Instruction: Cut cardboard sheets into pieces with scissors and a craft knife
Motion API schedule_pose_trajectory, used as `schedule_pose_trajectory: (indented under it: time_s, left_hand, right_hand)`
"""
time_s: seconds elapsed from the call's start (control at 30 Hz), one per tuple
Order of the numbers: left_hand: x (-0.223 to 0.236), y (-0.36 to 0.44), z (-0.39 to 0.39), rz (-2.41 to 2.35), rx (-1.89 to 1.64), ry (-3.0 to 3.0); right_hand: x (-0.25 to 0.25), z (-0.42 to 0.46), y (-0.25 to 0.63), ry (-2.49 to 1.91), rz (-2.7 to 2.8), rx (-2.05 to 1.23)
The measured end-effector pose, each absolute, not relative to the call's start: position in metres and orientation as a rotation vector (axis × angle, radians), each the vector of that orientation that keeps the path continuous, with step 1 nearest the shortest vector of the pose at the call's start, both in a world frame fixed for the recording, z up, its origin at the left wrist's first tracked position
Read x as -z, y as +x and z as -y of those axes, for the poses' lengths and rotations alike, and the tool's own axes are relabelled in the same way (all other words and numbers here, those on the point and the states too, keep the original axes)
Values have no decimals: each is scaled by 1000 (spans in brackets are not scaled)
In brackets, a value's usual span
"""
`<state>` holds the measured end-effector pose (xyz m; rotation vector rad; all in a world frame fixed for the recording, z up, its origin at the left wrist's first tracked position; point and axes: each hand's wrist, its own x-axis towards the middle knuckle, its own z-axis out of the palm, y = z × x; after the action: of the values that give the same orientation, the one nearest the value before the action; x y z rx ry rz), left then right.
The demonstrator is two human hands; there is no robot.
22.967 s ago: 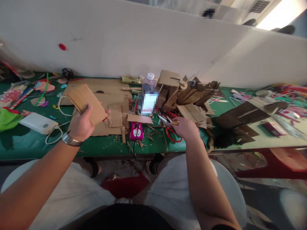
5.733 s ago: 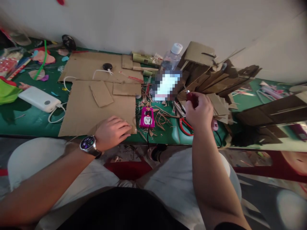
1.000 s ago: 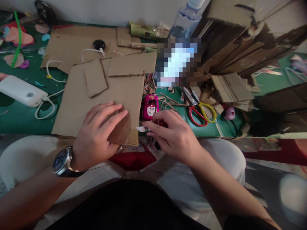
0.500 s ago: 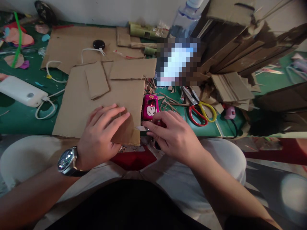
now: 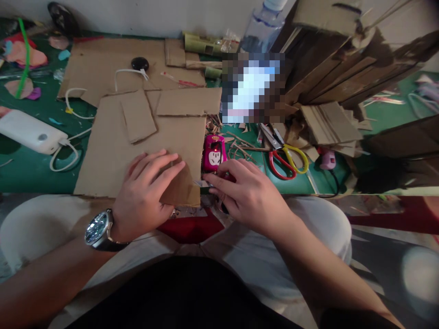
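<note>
My left hand (image 5: 146, 194) lies with its fingers apart on a sheet of brown cardboard (image 5: 106, 137), which reaches over the table's front edge. In my right hand (image 5: 248, 194) is a craft knife (image 5: 201, 183), pinched between thumb and fingers. Its pale blade points left and meets the sheet's right edge near the front corner. Most of the handle is hidden by my fingers. Two smaller cardboard pieces lie on the sheet, a narrow one (image 5: 138, 116) and a wider strip (image 5: 188, 101) along its far side. Just beyond my right hand sits a pink power socket (image 5: 215, 157).
Scissors (image 5: 286, 160) with red and yellow handles lie to the right, near a stack of cardboard pieces (image 5: 331, 123). Behind stand a clear bottle (image 5: 262, 29), a blurred lit screen (image 5: 254, 89) and upright cardboard shapes (image 5: 329, 59). A white power bank (image 5: 32, 131) lies left.
Over the last second the cardboard sheet has shifted slightly under my left hand, and the blade now overlaps its right edge. Earlier, my left hand held a stack of cardboard and my right hand touched scissors.
</note>
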<state>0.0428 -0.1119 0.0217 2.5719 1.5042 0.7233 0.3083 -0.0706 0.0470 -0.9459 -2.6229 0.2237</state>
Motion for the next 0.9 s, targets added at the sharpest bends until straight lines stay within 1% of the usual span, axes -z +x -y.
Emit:
schedule_pose_trajectory:
  time_s: [0.2, 0.43, 0.67, 0.9]
  left_hand:
    - [-23, 42, 111, -1528, -736, 2547]
    - [-23, 41, 110, -1551, -737, 2538]
    - [-21, 45, 112, -1560, -695, 2514]
    - [-15, 48, 112, -1579, -671, 2499]
  right_hand:
    - [-51, 71, 311, -936, 2600, -341]
    - [-55, 72, 312, -908, 2533, -622]
    - [-44, 67, 305, -1026, 2258, -773]
    - [-34, 73, 292, -1108, 2213, -816]
